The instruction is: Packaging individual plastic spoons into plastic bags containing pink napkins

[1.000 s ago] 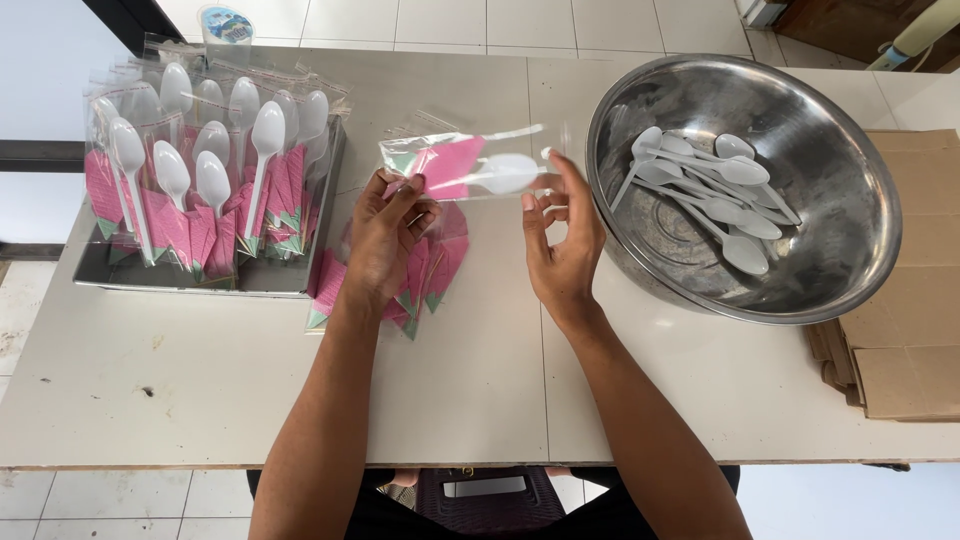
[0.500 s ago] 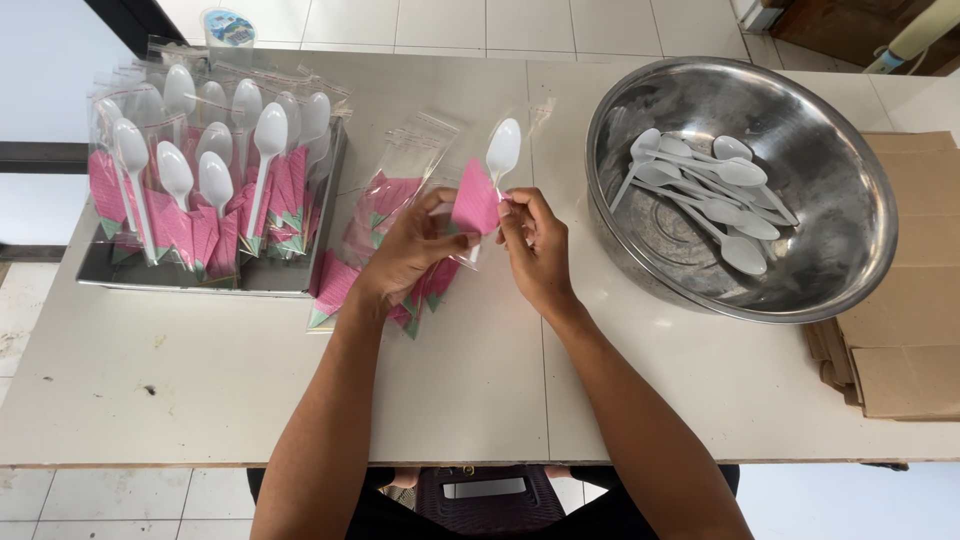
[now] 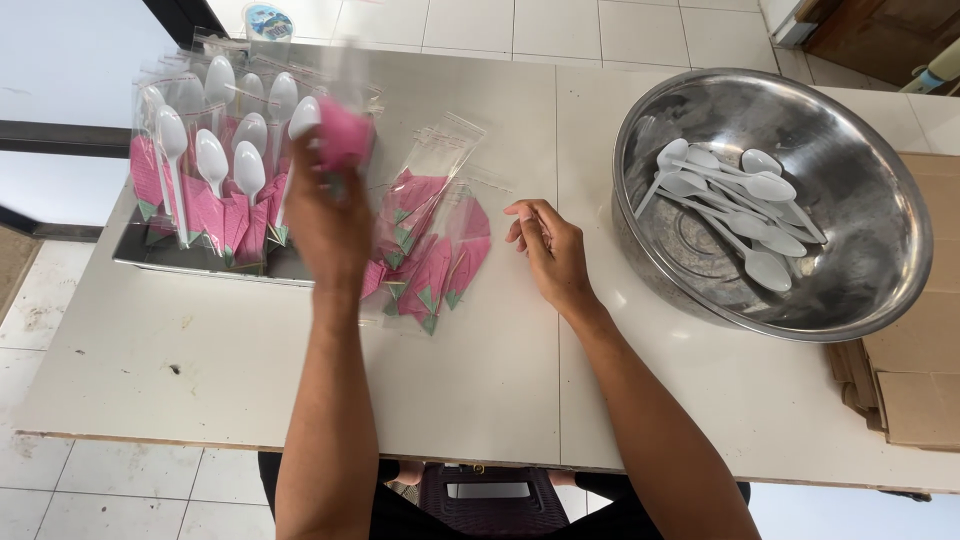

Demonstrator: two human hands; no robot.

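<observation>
My left hand grips a packed spoon packet, a clear bag with a white plastic spoon and a folded pink napkin, held over the right end of the tray. The tray holds several such packets standing upright. My right hand hovers open and empty over the table, just right of a pile of clear bags with pink napkins. Loose white plastic spoons lie in a big steel bowl at the right.
The work surface is a white table with its front edge near me. Flattened brown cardboard lies under and beside the bowl at the far right. Tiled floor shows beyond the table, with a small blue-lidded cup at the far edge.
Both hands held the packet at the table's middle before. Now my left hand has carried it left to the tray, and my right hand has let go and stays near the napkin pile.
</observation>
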